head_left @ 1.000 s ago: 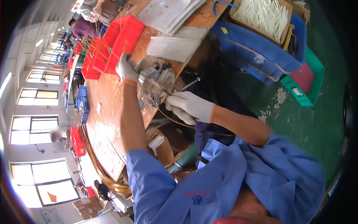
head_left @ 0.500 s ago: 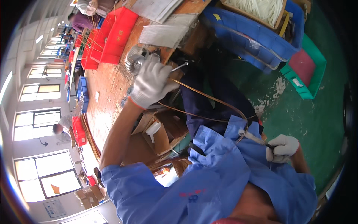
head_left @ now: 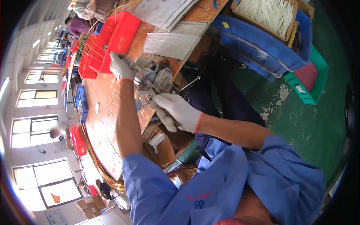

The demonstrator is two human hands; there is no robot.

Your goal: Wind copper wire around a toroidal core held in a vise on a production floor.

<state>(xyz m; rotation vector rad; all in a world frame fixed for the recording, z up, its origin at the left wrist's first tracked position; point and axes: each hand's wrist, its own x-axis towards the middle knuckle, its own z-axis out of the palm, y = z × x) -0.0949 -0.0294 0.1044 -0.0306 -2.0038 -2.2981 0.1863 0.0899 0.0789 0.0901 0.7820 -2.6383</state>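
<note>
My left hand (head_left: 120,66), in a white knit glove, is beside the near red bin on the wooden workbench (head_left: 107,99). Its fingers look bent together, and what they hold, if anything, is hidden. Next to it is a round, ribbed metal piece (head_left: 140,81) attached to a grey, worn clamp-like fixture (head_left: 164,80). Out from the fixture sticks a metal rod handle (head_left: 190,83) with a small knob. Just below the ribbed piece, my gloved right hand (head_left: 179,111) is closed, its fingers curled around something I cannot make out.
Red bins (head_left: 119,37) with copper-coloured wires stand at the bench's far side. Paper sheets and a clear plastic sheet (head_left: 170,44) lie near them. To the right are a blue crate (head_left: 258,56) and a green bin (head_left: 318,80). A cardboard box (head_left: 165,150) sits below the bench edge.
My left hand has left the fixture's handle and moved toward the red bin. My right hand has come from the far right to the fixture; the tool and wire loop it held no longer show.
</note>
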